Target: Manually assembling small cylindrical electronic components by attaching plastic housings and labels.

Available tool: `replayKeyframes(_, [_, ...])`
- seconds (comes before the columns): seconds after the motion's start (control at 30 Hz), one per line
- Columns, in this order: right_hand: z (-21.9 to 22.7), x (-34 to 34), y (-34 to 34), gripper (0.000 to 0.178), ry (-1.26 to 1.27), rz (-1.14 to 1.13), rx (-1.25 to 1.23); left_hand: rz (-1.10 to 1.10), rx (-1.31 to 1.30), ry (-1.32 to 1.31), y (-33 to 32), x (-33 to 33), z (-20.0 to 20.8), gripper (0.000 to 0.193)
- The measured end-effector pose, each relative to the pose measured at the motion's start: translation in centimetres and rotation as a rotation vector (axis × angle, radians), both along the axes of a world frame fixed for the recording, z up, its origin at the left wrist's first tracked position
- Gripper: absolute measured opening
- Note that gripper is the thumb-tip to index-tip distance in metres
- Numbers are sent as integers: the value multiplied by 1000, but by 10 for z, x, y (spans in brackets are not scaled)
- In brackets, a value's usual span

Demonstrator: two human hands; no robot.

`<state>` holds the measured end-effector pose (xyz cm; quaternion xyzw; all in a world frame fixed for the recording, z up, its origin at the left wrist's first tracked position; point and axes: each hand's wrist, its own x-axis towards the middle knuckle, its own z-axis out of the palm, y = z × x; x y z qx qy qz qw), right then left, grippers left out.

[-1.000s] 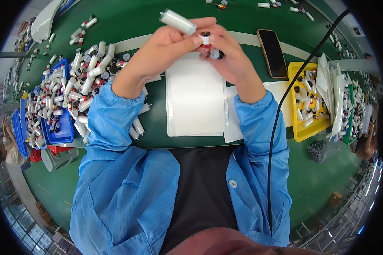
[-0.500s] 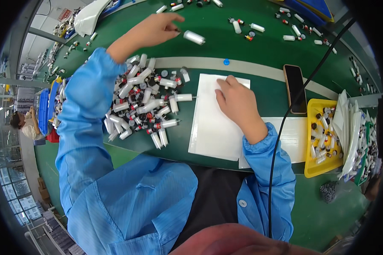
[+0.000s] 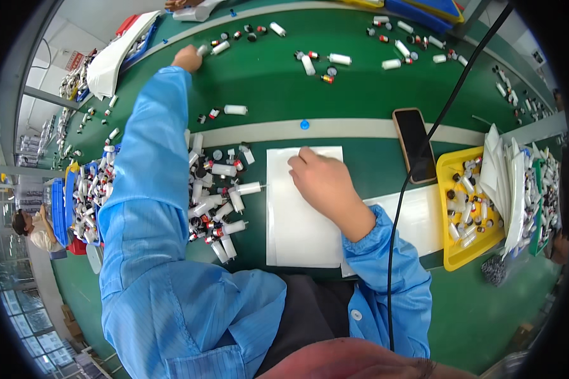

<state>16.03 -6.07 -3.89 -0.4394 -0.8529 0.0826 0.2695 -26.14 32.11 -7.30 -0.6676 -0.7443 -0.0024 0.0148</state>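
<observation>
Out near the bench's [image 3: 265, 88] far edge, the left hand [image 3: 187, 59] meets a pale piece [image 3: 201, 50].
White cylinder [image 3: 220, 47] just right, long axis slanting handward; right hand [image 3: 325, 186] curled over white sheets [image 3: 297, 240]; neither grip clear.

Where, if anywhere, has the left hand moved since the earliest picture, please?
Yes: the left hand has moved left and farther out, away from the phone.

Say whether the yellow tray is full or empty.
Partly filled: white cylinders lie scattered in the yellow tray, with bare yellow bottom showing between them.
</observation>
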Motion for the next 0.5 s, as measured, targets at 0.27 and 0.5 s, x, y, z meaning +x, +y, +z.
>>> replayKeyframes(0.27, [2, 1, -5, 15, -15, -52, -33, -214, 376, -772, -102, 80, 155, 39])
replayKeyframes(0.5, [5, 2, -3, 13, -61, -17, 4, -393, 217, -1703, -303, 177, 213, 38])
